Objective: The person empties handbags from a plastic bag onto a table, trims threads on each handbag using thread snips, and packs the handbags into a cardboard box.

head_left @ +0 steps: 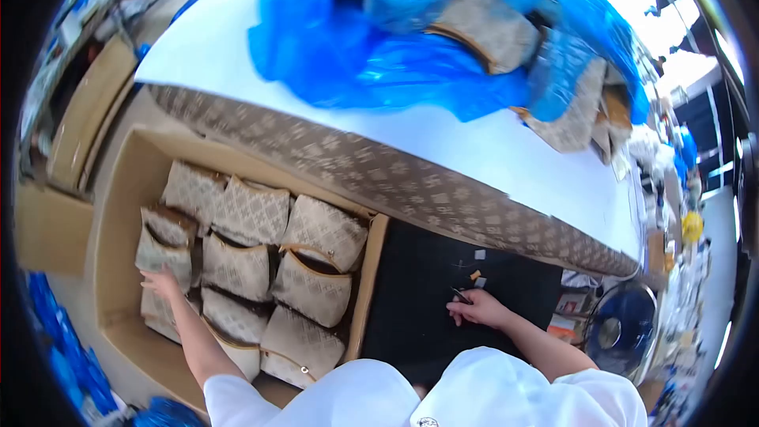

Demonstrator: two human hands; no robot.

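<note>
My left hand (162,281) reaches into the cardboard box (365,289), its fingers stretched out against a beige patterned handbag (162,255) in the left column. Several more handbags of the same kind, with tan trim, stand packed in rows, such as one handbag (251,212) at the back and another handbag (302,345) at the front. Over the black surface (415,300) to the right, my right hand (478,310) is closed around a small dark, thin tool (459,293); its exact kind is too small to tell.
A white table (213,47) with a patterned brown cloth edge (316,138) runs behind the box. On it lies a blue plastic bag (316,55) holding more handbags (494,32). Small scraps (480,255) rest on the black surface. A dark blue fan (621,328) stands at right.
</note>
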